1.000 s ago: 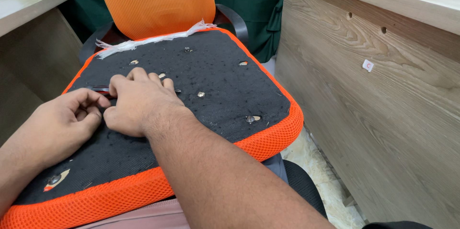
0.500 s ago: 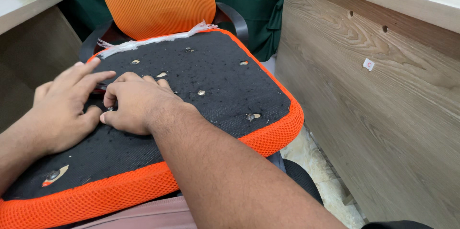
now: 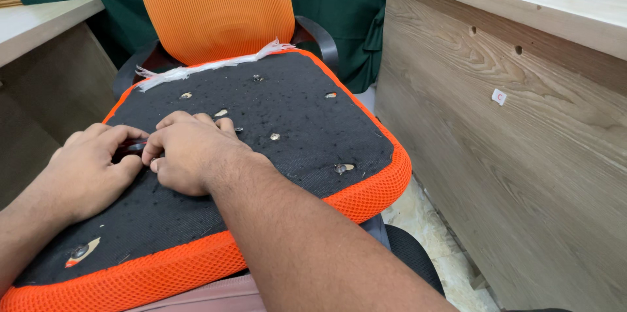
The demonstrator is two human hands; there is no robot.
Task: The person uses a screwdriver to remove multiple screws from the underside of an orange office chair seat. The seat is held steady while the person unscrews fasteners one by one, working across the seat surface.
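Observation:
An upturned chair seat (image 3: 307, 123) lies before me, its underside black with an orange mesh rim and several small metal fittings (image 3: 275, 136) set into it. My left hand (image 3: 88, 168) and my right hand (image 3: 189, 152) rest together on its left half. Between their fingertips sits a small dark part (image 3: 136, 147), pinched from both sides. What exactly it is cannot be told, since the fingers hide most of it.
An orange mesh chair back (image 3: 212, 8) stands behind the seat, with frayed white fabric (image 3: 209, 66) along the seat's far edge. A wooden desk side panel (image 3: 516, 155) rises close on the right; another desk (image 3: 39, 21) is at the left. Green cloth hangs behind.
My left hand opened flat on the seat half a second ago and has now curled back, fingertips meeting the right hand's over the small dark part. The right hand barely shifted.

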